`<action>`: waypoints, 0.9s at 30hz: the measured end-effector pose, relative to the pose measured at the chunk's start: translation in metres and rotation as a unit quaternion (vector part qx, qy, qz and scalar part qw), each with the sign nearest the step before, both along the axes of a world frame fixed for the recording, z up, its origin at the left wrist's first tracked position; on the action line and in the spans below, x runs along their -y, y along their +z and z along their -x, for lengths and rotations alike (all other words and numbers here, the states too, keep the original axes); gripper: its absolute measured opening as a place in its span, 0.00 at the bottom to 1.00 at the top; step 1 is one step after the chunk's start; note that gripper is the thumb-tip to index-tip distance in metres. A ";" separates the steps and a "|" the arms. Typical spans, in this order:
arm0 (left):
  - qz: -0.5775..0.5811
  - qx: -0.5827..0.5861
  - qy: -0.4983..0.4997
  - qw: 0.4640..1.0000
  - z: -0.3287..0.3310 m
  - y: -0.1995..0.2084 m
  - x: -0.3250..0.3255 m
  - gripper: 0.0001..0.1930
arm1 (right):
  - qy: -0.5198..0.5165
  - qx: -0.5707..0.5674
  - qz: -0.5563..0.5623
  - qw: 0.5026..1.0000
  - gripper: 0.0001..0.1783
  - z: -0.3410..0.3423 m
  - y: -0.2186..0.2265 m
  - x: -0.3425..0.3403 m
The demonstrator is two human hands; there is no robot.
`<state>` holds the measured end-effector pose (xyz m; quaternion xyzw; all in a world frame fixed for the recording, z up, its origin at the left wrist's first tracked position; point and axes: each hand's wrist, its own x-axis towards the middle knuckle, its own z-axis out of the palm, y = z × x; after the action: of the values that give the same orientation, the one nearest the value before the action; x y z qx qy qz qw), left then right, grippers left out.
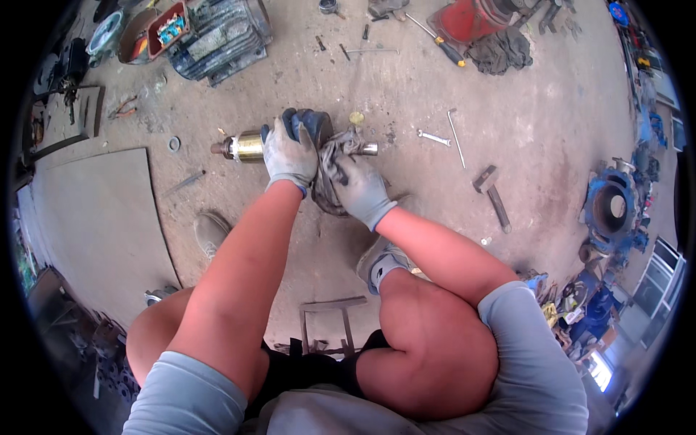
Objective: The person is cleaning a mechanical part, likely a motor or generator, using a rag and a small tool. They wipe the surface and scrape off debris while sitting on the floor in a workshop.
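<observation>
Brass-coloured rotor (250, 146) lies crosswise | left hand (288, 154) clamped over its middle | right hand (360, 190) closed on rag (335, 156) at shaft end (369, 148)

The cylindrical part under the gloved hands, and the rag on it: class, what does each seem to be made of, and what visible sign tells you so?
Cylindrical part: apparently metal; its exposed end has a shiny brass-gold sheen, with a duller steel-grey shaft tip at the other end.
Rag: soft woven cloth, grey and grimy; it creases and drapes under the right hand. The left hand grips the part.
</observation>
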<state>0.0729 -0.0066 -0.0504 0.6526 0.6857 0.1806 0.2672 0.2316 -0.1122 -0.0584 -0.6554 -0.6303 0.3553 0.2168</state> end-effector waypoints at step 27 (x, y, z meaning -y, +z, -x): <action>0.011 -0.018 0.018 1.000 0.001 -0.003 -0.002 0.24 | -0.264 -0.340 0.372 0.822 0.24 0.012 -0.050 -0.032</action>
<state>0.0722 -0.0047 -0.0536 0.6405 0.7038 0.1663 0.2585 0.2193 -0.0800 -0.1079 -0.6652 -0.1392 0.6923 0.2425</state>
